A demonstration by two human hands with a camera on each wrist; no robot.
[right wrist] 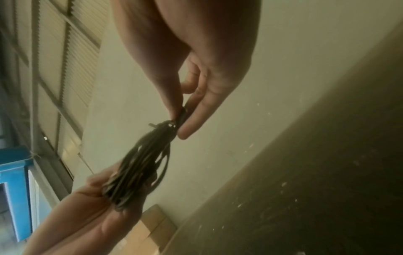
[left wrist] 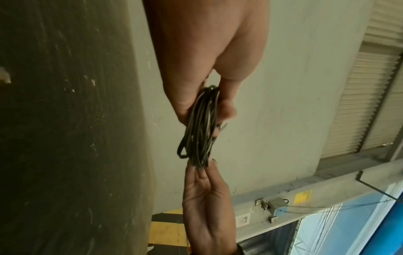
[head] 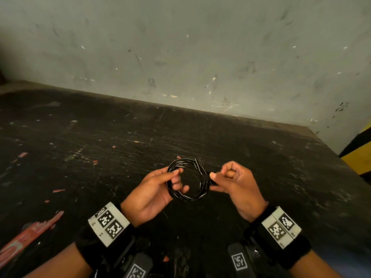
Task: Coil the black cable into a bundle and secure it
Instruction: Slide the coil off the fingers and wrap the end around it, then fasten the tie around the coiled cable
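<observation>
The black cable (head: 187, 194) is wound into a round coil of several loops, held above the dark table between both hands. My left hand (head: 158, 189) grips the coil's left side, thumb on top and fingers through the ring. My right hand (head: 224, 181) pinches a black strap (head: 206, 177) wrapped round the coil's right side. Seen edge-on in the left wrist view, the coil (left wrist: 200, 131) runs from my left hand (left wrist: 205, 96) to my right hand (left wrist: 207, 195). In the right wrist view, thumb and forefinger pinch the strap (right wrist: 182, 114) at the coil (right wrist: 144, 160).
The dark, scratched table (head: 100, 147) spreads all round under the hands. A scuffed grey wall (head: 180, 47) closes its far edge. A red strip (head: 26, 237) lies at the near left. A yellow and black block (head: 359, 151) stands past the table's right edge.
</observation>
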